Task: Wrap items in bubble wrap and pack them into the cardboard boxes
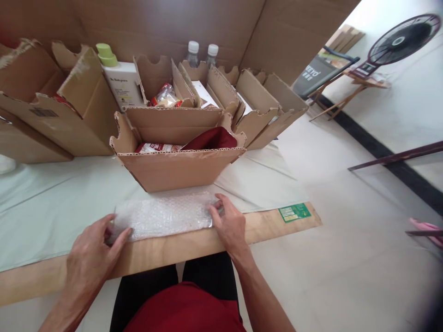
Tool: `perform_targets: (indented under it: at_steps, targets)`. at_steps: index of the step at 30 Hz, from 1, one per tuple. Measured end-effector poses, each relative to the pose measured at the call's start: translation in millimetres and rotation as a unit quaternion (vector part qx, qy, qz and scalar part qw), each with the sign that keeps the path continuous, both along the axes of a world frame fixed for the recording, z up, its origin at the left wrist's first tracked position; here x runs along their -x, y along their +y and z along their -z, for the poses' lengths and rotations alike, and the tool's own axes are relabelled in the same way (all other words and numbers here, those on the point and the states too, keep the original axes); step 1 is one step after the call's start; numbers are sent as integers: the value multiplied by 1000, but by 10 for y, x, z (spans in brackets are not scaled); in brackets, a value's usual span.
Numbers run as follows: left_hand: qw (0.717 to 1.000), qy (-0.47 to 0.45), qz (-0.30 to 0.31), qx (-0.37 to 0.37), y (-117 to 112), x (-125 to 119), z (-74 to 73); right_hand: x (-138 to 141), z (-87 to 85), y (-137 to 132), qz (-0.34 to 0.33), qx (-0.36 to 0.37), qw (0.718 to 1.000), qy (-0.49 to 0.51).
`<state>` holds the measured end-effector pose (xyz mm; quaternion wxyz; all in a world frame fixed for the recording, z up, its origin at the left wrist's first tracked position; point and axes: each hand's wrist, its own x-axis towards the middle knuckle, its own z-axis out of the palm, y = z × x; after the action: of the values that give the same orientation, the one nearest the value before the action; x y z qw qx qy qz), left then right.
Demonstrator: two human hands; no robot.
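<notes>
Pinching the right end of a strip of bubble wrap, the right hand is keeping thumb and forefinger close together, while the left hand is holding the left end, its thumb and fingers standing somewhat wider apart. The wrap (whether anything is lying inside it, I cannot tell) is stretching flat between the two hands, covering part of a pale green cloth and overlapping the bare wooden edge nearest the person. Just beyond it, an open cardboard box is standing upright on the cloth, holding a dark red item on the right and a red-and-white packet on the left. Behind that box, more open cartons are standing in a row, and a white bottle with a green cap is rising among them. A green label is showing near the right end of the wooden edge.
</notes>
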<state>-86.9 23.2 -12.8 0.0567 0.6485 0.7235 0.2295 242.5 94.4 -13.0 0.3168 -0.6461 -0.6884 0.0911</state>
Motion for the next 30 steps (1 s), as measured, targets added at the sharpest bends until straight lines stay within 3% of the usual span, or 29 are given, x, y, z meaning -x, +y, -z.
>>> perform_targets:
  at_steps: [3, 6, 8, 10, 12, 15, 22, 26, 30]
  targets:
    - [993, 63, 9, -103, -47, -124, -147, -59, -147, -81, -25, -80, 996, 14]
    - [978, 80, 138, -133, -20, -370, -235, 56, -266, -148, -131, -114, 985, -21]
    - [968, 97, 205, -110, 23, -514, -190, 209, -286, -169, -248, -80, 964, -60]
    - [964, 123, 224, -67, 53, -590, -79, 348, -253, -175, -345, -28, 932, -104]
    - [965, 142, 219, -26, 50, -604, 39, 407, -187, -172, -382, 13, 912, -146]
    - [967, 150, 208, 5, 4, -578, 129, 309, -80, -159, -367, 52, 910, -185]
    - [966, 146, 210, 23, -30, -592, 87, -353, 28, -103, -291, 86, 926, -223]
    - [967, 143, 208, 23, -37, -593, 117, -630, -115, -87, -257, 70, 950, -162]
    - [966, 150, 209, 18, -44, -587, 144, -463, -308, 84, -187, 32, 977, -100]
